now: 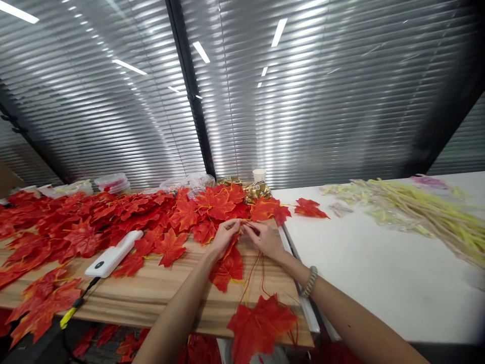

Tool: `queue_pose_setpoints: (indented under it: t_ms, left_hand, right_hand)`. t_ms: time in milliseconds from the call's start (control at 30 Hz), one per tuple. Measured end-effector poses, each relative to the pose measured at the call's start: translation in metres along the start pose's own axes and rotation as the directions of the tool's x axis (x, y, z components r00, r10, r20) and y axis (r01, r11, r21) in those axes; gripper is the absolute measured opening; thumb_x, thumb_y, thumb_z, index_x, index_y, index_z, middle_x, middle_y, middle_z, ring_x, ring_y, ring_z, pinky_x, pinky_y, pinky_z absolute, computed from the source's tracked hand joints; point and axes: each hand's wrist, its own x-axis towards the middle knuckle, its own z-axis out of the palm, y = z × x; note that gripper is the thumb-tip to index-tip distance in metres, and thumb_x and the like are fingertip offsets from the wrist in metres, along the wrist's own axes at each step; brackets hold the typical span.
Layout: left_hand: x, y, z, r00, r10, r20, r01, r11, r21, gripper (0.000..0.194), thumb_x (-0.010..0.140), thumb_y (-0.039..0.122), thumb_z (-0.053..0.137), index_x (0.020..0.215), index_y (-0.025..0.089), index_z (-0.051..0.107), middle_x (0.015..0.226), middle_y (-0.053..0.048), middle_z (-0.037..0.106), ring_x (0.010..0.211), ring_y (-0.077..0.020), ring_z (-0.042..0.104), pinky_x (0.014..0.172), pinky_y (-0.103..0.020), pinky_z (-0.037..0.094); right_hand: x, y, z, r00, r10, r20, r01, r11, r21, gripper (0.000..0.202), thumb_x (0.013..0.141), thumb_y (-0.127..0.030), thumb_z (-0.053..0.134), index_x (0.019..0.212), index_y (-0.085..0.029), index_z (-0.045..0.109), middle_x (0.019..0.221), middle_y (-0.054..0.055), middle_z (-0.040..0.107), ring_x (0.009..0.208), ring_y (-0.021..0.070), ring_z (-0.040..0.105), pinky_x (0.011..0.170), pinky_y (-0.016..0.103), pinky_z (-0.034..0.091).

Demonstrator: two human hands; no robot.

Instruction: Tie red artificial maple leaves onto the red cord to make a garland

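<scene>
My left hand (226,236) and my right hand (265,238) meet over the wooden tabletop (166,290), fingers pinched close together. Between them runs a thin reddish cord, with a yellowish stem at the fingertips; the exact grip is too small to make out. Under my left hand hangs a red artificial maple leaf (228,269). Thin red cords (262,270) trail down from my right hand toward a larger red maple leaf (261,323) at the table's front edge. A beaded bracelet (310,282) circles my right wrist.
A heap of red maple leaves (125,212) covers the table's back left. A white power bank (113,254) with a cable lies in front. Gold wrappers (257,191) and a paper cup (259,175) stand behind. Yellow-green strands (428,212) lie on the white table (371,283) at right.
</scene>
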Motion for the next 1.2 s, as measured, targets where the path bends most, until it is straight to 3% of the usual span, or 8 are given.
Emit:
queue_pose_setpoints:
  t_ms: [233, 800, 1033, 1200]
  left_hand:
    - [-0.0001, 0.0001, -0.0003, 1.000, 0.008, -0.014, -0.008, 1.000, 0.028, 0.036, 0.065, 0.042, 0.069, 0.084, 0.012, 0.064, 0.055, 0.001, 0.055, 0.041, -0.0052, 0.044, 0.040, -0.017, 0.032]
    - [0.0018, -0.0008, 0.0002, 0.996, 0.080, -0.046, -0.079, 0.997, 0.022, 0.028, 0.058, 0.031, 0.076, 0.081, 0.014, 0.069, 0.068, -0.002, 0.065, 0.059, -0.0078, 0.054, 0.061, -0.019, 0.042]
    - [0.0009, 0.0002, 0.0007, 0.996, 0.073, -0.052, -0.072, 0.997, 0.027, 0.029, 0.059, 0.032, 0.075, 0.081, 0.015, 0.069, 0.071, -0.003, 0.065, 0.059, -0.0082, 0.054, 0.058, -0.019, 0.041]
    - [-0.0017, 0.0031, 0.0033, 0.997, 0.037, -0.074, -0.034, 0.999, 0.039, 0.037, 0.057, 0.037, 0.075, 0.085, 0.013, 0.068, 0.060, -0.002, 0.061, 0.051, -0.0083, 0.050, 0.051, -0.019, 0.039]
  right_hand:
    - [-0.0002, 0.0000, -0.0001, 1.000, 0.000, -0.009, 0.000, 1.000, -0.003, 0.018, 0.083, -0.018, 0.047, 0.083, -0.015, 0.065, 0.078, 0.006, 0.068, 0.067, 0.0164, 0.060, 0.063, 0.026, 0.044]
    - [-0.0005, -0.0015, -0.0022, 1.000, -0.017, -0.008, 0.017, 1.000, 0.000, 0.019, 0.084, -0.020, 0.046, 0.077, -0.016, 0.064, 0.071, 0.004, 0.065, 0.062, 0.0150, 0.057, 0.059, 0.025, 0.041]
    - [0.0007, -0.0027, -0.0020, 1.000, -0.014, -0.017, 0.014, 1.000, 0.019, 0.019, 0.084, -0.020, 0.045, 0.080, -0.016, 0.063, 0.073, 0.005, 0.066, 0.064, 0.0155, 0.058, 0.061, 0.025, 0.042]
    - [0.0006, -0.0030, -0.0023, 1.000, -0.016, -0.016, 0.016, 1.000, 0.011, 0.019, 0.084, -0.019, 0.045, 0.079, -0.017, 0.062, 0.073, 0.005, 0.065, 0.064, 0.0156, 0.058, 0.061, 0.026, 0.043]
